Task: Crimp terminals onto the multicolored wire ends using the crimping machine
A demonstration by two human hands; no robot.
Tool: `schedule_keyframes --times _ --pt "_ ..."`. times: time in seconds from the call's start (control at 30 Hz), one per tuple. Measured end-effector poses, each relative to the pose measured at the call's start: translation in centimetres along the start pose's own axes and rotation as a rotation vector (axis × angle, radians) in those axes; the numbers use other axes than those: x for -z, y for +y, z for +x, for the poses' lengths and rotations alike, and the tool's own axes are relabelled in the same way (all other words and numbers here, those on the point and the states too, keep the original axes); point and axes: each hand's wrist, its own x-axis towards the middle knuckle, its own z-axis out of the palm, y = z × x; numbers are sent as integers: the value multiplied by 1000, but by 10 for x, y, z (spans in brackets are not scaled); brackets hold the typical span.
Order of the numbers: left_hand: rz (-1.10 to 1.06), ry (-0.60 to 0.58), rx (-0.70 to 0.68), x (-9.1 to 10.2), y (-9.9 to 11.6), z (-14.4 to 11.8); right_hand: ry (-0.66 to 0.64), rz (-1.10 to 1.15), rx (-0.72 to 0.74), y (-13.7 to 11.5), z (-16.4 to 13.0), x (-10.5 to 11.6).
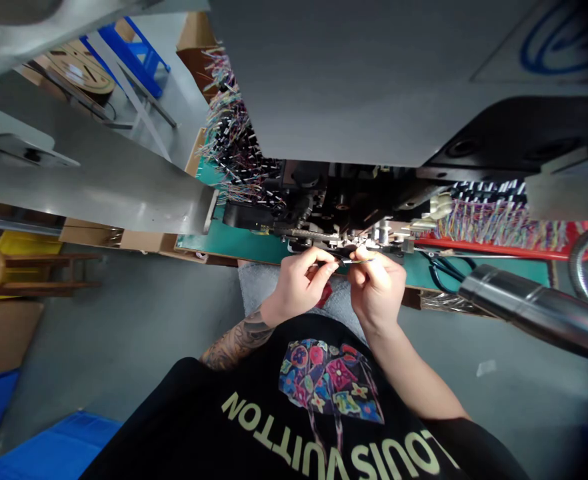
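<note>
I had my left hand (300,283) and right hand (377,283) drawn close together at the front of the machine (334,220), each with fingers pinched on a thin wire (358,261) stretched between them just below the metal feed parts. The worry, as I judged it, was how near my fingertips sat to that tooling: a slip could nick them. The wire could also slide from so light a grip or snag the bundled wires (494,223) alongside.
</note>
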Motion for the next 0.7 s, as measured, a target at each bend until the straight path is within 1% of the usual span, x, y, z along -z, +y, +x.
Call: schedule_keyframes --times 0.1,0.23,0.43,0.57,0.7 --pt "103 44 -81 -1 -2 -1 -1 20 -36 -2 0 -2" --pt "197 63 -117 0 -3 -2 6 19 -54 -3 0 -4" --pt "205 81 -156 0 -4 -2 -9 2 -22 -1 0 -4" --pt "220 69 -172 0 -6 -1 -13 -27 7 2 1 -3" --pt "258 51 -223 5 -10 1 -42 -38 -16 1 3 4"
